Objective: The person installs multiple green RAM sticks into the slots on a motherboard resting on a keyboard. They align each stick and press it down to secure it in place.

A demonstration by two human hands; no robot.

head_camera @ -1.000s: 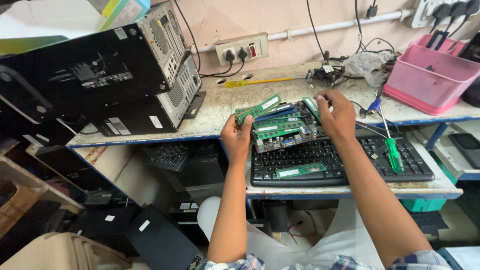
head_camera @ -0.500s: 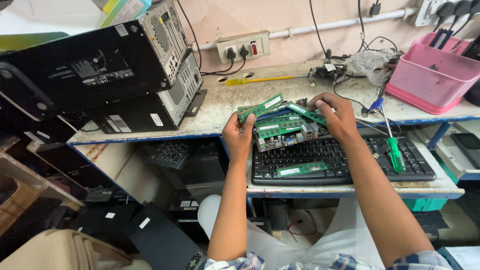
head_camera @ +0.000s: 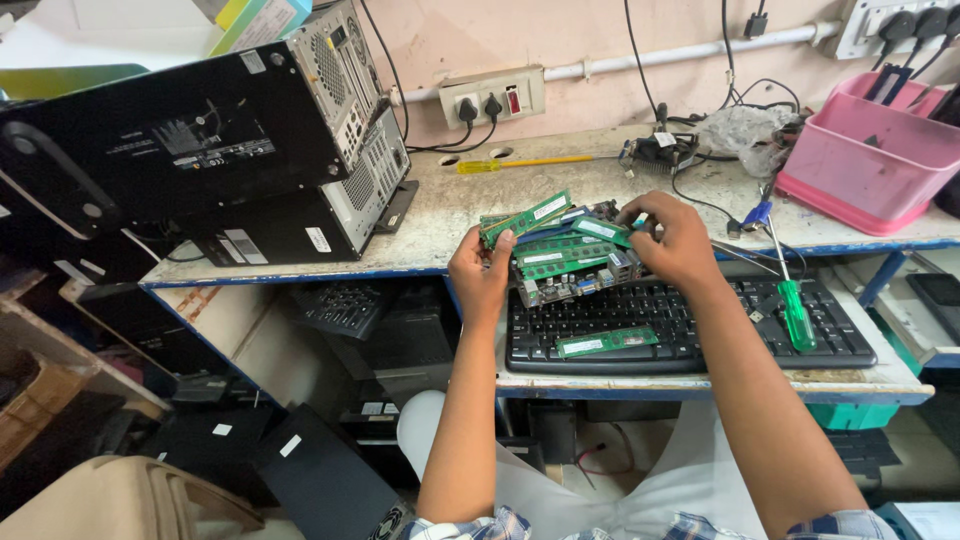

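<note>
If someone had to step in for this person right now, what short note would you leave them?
Left hand: holds a green memory stick by its end, raised over the board.
Right hand: fingers rest on the sticks lying on the small circuit board.
The board sits on the far edge of the black keyboard. One more stick lies loose on the keys. A green screwdriver rests at the keyboard's right end.
Done: several sticks are gathered on the board.
Left: I cannot tell whether any stick is seated in a slot; one is in hand, one is loose.
</note>
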